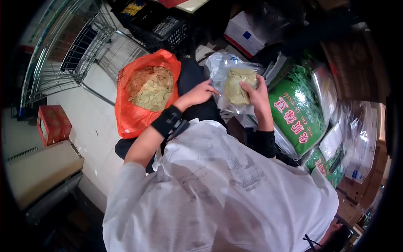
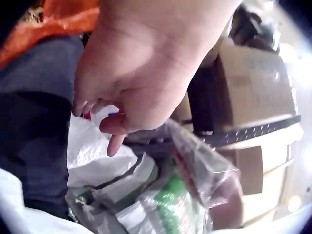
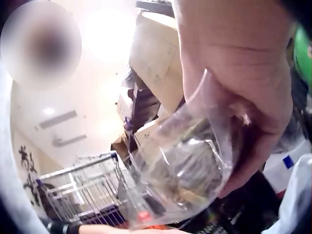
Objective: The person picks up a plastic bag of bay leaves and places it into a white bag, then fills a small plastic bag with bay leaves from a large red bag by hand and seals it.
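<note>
1. Plastic pouch point(image 1: 238, 89), clear and filled with pale flat pieces, is in the right hand point(image 1: 257, 93), clamped between the thumb on its front and the fingers behind.
2. Left hand point(image 1: 199, 93) is just beside the pouch's left edge, fingers loosely bent and slightly apart (whether a fingertip touches the plastic, I cannot tell).
3. Orange bag point(image 1: 124, 114), open-mouthed, holds more flat pieces point(image 1: 152, 89) left of both hands.
4. Green sack point(image 1: 297, 110) lies right of the pouch.
</note>
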A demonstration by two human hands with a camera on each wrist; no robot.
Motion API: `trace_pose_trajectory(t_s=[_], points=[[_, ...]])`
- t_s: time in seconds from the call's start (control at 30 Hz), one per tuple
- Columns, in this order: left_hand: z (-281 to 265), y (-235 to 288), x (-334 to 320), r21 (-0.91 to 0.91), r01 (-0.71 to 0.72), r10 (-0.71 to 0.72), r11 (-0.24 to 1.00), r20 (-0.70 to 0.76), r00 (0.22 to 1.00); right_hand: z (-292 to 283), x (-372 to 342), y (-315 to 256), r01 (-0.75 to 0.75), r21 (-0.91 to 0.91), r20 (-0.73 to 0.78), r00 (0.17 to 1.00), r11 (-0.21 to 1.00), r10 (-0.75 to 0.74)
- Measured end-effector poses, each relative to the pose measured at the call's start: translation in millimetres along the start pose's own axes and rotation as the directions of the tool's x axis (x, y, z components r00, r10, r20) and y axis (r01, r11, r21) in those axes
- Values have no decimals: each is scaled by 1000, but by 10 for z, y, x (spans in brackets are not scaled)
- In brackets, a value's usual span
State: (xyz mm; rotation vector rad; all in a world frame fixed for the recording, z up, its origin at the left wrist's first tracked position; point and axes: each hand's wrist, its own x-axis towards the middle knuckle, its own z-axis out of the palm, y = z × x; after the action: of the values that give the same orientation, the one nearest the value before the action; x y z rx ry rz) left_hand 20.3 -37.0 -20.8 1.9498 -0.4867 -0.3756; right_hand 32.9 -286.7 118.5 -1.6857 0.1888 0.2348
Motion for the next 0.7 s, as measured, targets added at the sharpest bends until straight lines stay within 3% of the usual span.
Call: trace_pose_trajectory(t_s=[0.07,0.1,0.13,0.17,0.27,0.3,0.37,0.43,0.5,0.53,0.57,0.63,0.7], points=[[497,-60,380,30,45,-48,999,93,995,-307,-55,141,-26,-38,-1,1000,999,26],[784,-178,571,111,141,-150,984,83,985,-455,-90,155,-19,-109,-3,1000,994,18],[1051,-321,727,190,229,-245,955,64,967,-630,-108,206,-106,-104,63,992,989,113],[1143,-359,809,197,219,-237,956,77,968,-680,-150,209,-107,-97,48,993,990,112],[1100,-476,938,157,180,-163,971,-112,980,-737,-205,318,-168,-218,130,971,962,199],[1046,-937,1062,-11,-1,0,1000,-155,988,-730,-180,373,-167,-208,123,973,964,195],[725,-648,920,178,116,-3,977,-534,845,-627,-202,458,-206,-165,178,956,964,235],[373,-369,880,213,125,37,969,-626,779,-527,-182,502,-249,-203,180,941,947,286],[142,-172,863,245,89,86,966,-622,778,-363,-101,635,-389,83,189,910,918,369],[52,-45,836,256,75,91,964,-580,810,-236,-127,566,-438,212,118,899,874,422],[7,2,810,259,81,88,963,-582,809,-222,-42,746,-440,212,125,898,873,422],[-111,74,799,340,54,107,939,-437,893,-164,301,1214,-482,577,252,873,660,417],[-216,239,773,355,91,54,931,-380,924,-20,483,1363,-478,611,205,865,631,457]])
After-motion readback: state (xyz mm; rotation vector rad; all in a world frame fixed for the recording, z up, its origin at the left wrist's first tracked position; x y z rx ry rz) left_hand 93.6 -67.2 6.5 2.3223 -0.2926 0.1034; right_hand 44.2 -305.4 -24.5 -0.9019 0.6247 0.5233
